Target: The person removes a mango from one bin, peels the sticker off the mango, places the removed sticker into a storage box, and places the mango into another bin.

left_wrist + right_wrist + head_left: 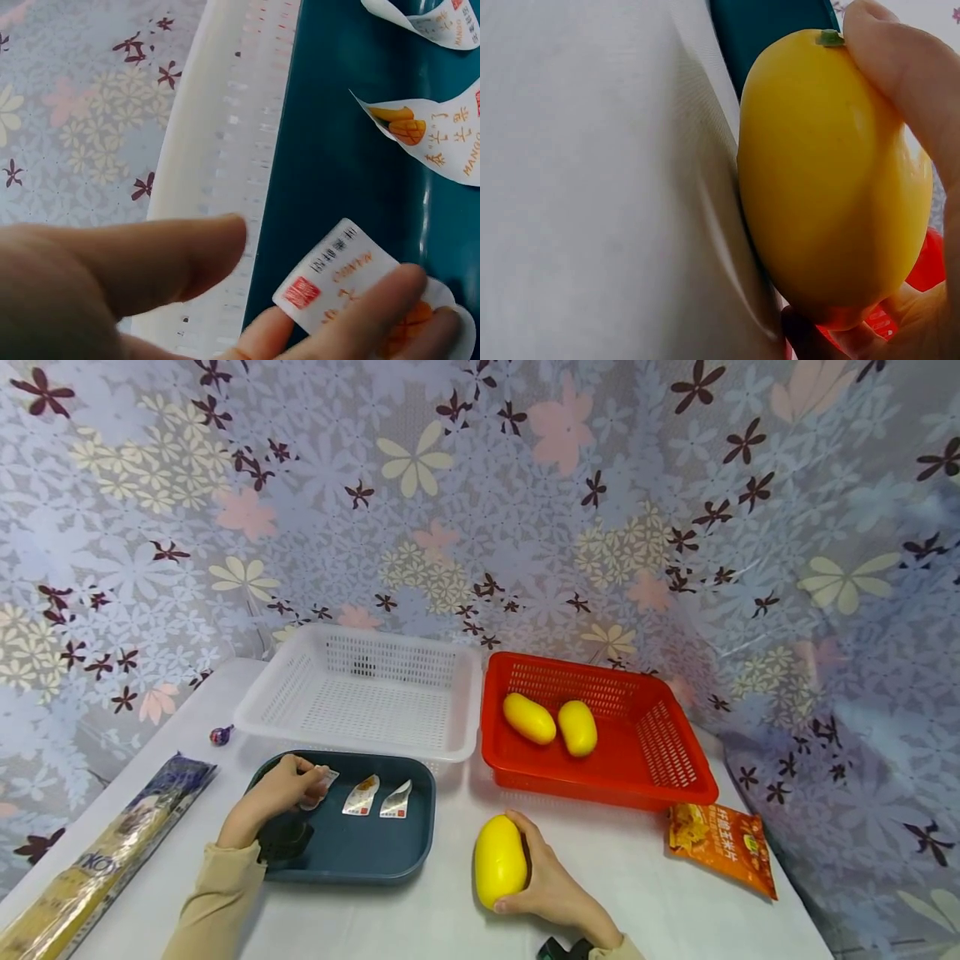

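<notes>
In the head view, my left hand [288,789] is over the left part of a dark teal tray [360,860]. The left wrist view shows its fingers touching a white mango-print sticker [349,262], the thumb apart from it. Two more stickers lie in the tray: one with a curled tip [362,796], the other [396,800] to its right. My right hand [551,885] grips a yellow mango [500,862] at the front of the table. Thumb and fingers reach round its two ends in the right wrist view, and a small green stem shows near the thumb.
Behind the tray stands a white mesh basket [375,743]. A red basket [592,785] to its right holds two yellow mangoes [529,718]. An orange snack bag [723,847] lies at right, a long noodle pack [112,868] at left, near a small purple-wrapped lollipop [221,736].
</notes>
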A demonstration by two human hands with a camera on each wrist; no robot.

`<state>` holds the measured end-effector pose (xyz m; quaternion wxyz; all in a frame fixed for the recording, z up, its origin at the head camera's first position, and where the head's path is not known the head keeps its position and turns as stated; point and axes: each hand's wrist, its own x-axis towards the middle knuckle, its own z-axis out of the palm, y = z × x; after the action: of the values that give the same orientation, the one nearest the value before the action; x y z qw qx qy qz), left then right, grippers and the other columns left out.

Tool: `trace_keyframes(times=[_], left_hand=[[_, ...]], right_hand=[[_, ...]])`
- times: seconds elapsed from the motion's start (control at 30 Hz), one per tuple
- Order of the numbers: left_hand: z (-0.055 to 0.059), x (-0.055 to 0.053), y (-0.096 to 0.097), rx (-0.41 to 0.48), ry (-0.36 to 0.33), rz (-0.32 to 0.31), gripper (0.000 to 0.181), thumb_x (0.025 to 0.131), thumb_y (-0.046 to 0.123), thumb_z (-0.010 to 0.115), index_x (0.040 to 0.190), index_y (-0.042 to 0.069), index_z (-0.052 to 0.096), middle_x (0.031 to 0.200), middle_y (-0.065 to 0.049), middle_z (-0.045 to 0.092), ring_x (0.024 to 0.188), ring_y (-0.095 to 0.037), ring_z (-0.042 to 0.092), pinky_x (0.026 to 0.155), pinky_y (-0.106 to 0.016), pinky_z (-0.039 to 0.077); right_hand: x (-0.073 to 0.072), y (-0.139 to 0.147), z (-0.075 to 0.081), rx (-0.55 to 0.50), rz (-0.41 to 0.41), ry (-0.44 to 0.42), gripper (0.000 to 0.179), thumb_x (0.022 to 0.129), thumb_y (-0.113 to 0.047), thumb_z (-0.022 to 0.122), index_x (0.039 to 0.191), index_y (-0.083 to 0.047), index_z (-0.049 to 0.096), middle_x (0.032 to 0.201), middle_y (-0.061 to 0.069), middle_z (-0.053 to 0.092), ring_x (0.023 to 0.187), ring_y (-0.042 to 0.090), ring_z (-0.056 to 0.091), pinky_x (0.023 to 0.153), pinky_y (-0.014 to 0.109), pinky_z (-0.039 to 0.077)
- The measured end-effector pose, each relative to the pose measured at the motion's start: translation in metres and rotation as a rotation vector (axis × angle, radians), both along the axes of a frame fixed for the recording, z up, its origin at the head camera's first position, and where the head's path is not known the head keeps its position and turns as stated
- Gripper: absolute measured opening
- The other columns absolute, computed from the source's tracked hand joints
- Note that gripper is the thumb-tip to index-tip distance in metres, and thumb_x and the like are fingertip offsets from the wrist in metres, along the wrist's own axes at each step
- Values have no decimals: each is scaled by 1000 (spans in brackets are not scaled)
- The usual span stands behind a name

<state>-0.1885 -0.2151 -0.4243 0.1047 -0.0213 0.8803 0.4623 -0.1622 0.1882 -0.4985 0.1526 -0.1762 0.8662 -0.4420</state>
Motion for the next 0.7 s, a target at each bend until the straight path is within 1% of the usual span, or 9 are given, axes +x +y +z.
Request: trace_keyframes(times=[0.13, 0.2, 0.27, 0.33, 0.47, 0.53, 0.6, 0.7], left_hand=[[-3, 1, 0, 16, -40, 21, 34, 100, 17, 42, 110, -16, 37, 98, -28, 69, 86, -31, 72, 69, -39, 54], [-4, 0, 0, 29, -58, 39, 34, 99, 16, 42, 112, -14, 31, 99, -29, 68, 86, -30, 72, 68, -38, 52], [-5, -1, 1, 44, -58, 49, 36, 98, 14, 42, 113, -15, 28, 97, -30, 66, 83, -27, 72, 69, -38, 53], [-6, -2, 2, 21, -58, 57, 39, 97, 14, 43, 115, -15, 25, 97, -30, 63, 81, -25, 71, 73, -38, 53], [-5, -1, 4, -60, -50, 82, 46, 98, 18, 47, 118, -15, 24, 95, -29, 61, 78, -24, 68, 77, -40, 51], [-4, 0, 6, -104, -47, 103, 49, 97, 21, 49, 119, -14, 22, 91, -27, 63, 75, -24, 67, 76, -40, 49], [-3, 2, 7, -131, -29, 112, 51, 97, 21, 50, 118, -13, 19, 84, -25, 66, 72, -25, 66, 74, -41, 49], [-1, 3, 9, -162, -6, 122, 52, 97, 22, 51, 116, -10, 14, 78, -26, 66, 70, -28, 65, 73, -44, 48]], right_hand=[[0, 0, 0, 4, -4, 2, 116, 61, -33, 90, 152, -22, 19, 153, 12, 32, 129, 30, 38, 105, 58, 31], [0, 0, 0, 3, -4, 5, 116, 61, -32, 90, 152, -21, 19, 153, 13, 32, 129, 30, 38, 105, 58, 31], [0, 0, 0, 2, -5, 4, 116, 61, -32, 90, 152, -22, 19, 153, 13, 32, 129, 30, 38, 105, 58, 31], [0, 1, 0, 3, -5, 3, 116, 61, -32, 90, 152, -22, 19, 153, 12, 32, 129, 30, 38, 105, 58, 31], [0, 1, 0, -2, 0, 3, 116, 61, -33, 90, 152, -23, 19, 153, 12, 31, 130, 30, 37, 105, 58, 31], [-1, 2, -1, -4, 4, 6, 116, 62, -33, 90, 153, -23, 18, 154, 12, 31, 130, 30, 37, 106, 58, 30], [-1, 2, -1, -6, 6, 12, 117, 62, -33, 90, 153, -22, 18, 153, 12, 32, 130, 31, 37, 105, 58, 31], [-1, 2, -2, -14, 4, 10, 116, 61, -33, 90, 152, -23, 18, 153, 11, 32, 130, 30, 37, 106, 58, 30]])
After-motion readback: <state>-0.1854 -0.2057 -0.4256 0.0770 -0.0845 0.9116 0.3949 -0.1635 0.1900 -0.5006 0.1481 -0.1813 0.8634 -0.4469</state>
